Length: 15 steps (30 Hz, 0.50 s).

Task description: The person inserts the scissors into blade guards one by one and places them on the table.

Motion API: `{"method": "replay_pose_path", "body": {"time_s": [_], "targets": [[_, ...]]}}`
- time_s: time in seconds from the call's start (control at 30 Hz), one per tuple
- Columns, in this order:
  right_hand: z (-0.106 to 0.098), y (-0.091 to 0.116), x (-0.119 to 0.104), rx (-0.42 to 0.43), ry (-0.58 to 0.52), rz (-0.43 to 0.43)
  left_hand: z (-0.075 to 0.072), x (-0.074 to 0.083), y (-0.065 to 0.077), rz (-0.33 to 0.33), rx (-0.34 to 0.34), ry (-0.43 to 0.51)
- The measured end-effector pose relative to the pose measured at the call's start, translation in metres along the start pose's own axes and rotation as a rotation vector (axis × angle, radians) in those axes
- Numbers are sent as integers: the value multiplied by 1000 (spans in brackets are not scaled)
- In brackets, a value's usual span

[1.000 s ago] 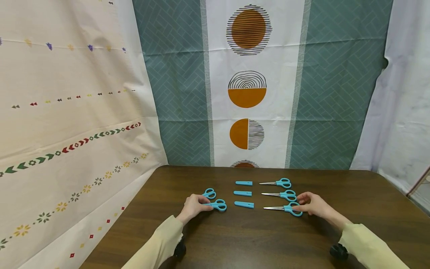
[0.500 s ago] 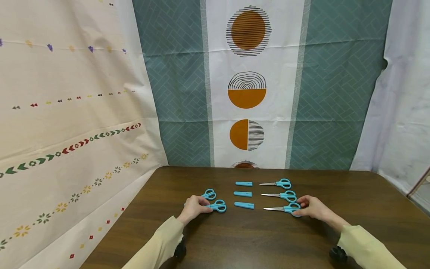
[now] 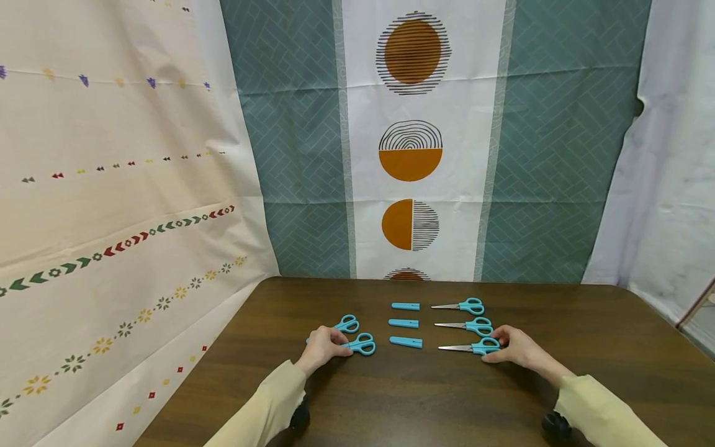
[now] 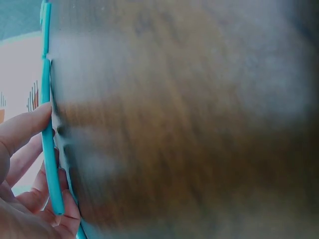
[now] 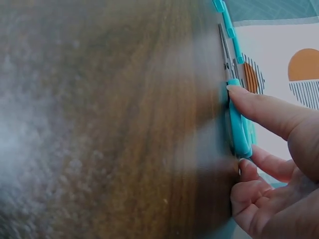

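My left hand (image 3: 324,346) pinches the nearer of two light-blue scissors (image 3: 365,344) on the left side, its thumb and fingers on the blue sheath (image 4: 50,159) seen in the left wrist view. Its handle loops point right. A second pair of scissors (image 3: 349,323) lies just beyond, partly hidden by that hand. On the right, my right hand (image 3: 516,349) grips the handle of the nearest bare-bladed scissors (image 3: 479,347), blades pointing left. The thumb lies on the blue handle (image 5: 238,122) in the right wrist view, other fingers behind and below it.
Three blue sheaths, near (image 3: 406,342), middle (image 3: 403,323) and far (image 3: 405,306), form a column mid-table. Two more bare-bladed scissors, middle (image 3: 479,325) and far (image 3: 472,305), lie right of them. The brown table (image 3: 413,397) meets hanging curtains (image 3: 301,155) at the back.
My right hand has shifted a little left, and its thumb has moved along the scissors' handle. My left hand stays nearly in place, its scissors slipping slightly left.
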State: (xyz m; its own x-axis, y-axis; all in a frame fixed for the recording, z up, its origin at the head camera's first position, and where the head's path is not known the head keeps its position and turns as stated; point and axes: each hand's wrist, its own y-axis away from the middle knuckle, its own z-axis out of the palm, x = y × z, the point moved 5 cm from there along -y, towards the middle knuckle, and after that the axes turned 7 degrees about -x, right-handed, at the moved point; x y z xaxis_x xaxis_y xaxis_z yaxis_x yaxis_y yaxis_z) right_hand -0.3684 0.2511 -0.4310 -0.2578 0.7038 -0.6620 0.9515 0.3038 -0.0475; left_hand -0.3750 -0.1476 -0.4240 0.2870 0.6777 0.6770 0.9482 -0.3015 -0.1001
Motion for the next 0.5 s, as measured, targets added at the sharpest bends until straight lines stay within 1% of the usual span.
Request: {"method": "replay_pose_path", "body": {"time_s": [0.3, 0.5], "targets": [[2, 1, -3, 4, 27, -9, 2, -1, -1, 14, -1, -15], [0, 1, -2, 8, 44, 14, 3, 2, -1, 38, -2, -41]]}}
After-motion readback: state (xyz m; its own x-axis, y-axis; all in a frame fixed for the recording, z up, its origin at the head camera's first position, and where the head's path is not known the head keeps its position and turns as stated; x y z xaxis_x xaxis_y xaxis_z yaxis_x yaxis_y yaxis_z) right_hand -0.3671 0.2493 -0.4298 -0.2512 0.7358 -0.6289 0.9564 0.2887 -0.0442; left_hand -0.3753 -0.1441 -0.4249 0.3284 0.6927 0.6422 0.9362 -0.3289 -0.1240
